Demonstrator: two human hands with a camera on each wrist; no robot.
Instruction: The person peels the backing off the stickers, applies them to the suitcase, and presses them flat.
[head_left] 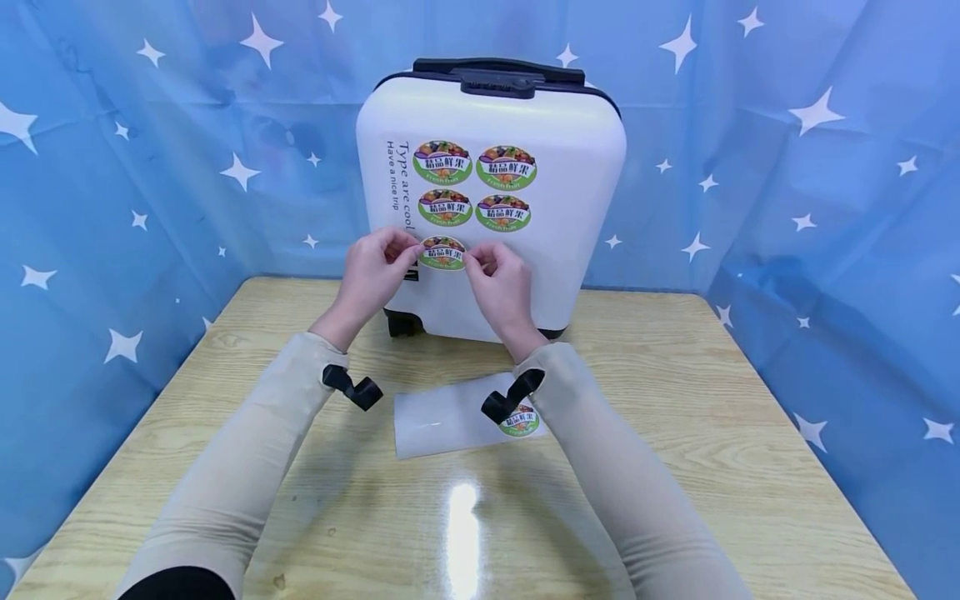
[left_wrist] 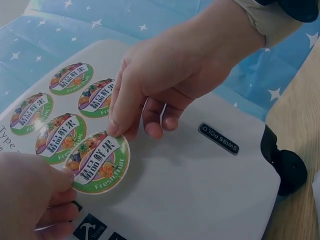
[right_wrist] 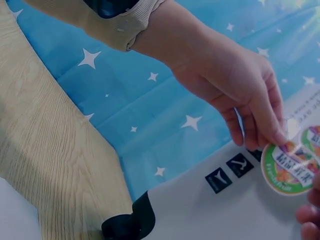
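Observation:
A white suitcase stands upright on the table. Between both hands is an oval "Fresh fruit" sticker, held in front of the suitcase's lower left face. My left hand pinches its left edge between thumb and fingertips, and my right hand pinches the right edge. In the left wrist view the held sticker partly overlaps a stuck one; whether it touches the suitcase, I cannot tell. Several matching stickers lie flat on the suitcase in two columns above the hands.
On the wooden table, a white backing sheet lies before the suitcase, bearing a sticker near its right end, partly behind the right wrist's black camera mount. A blue star-patterned curtain surrounds the table's back and sides.

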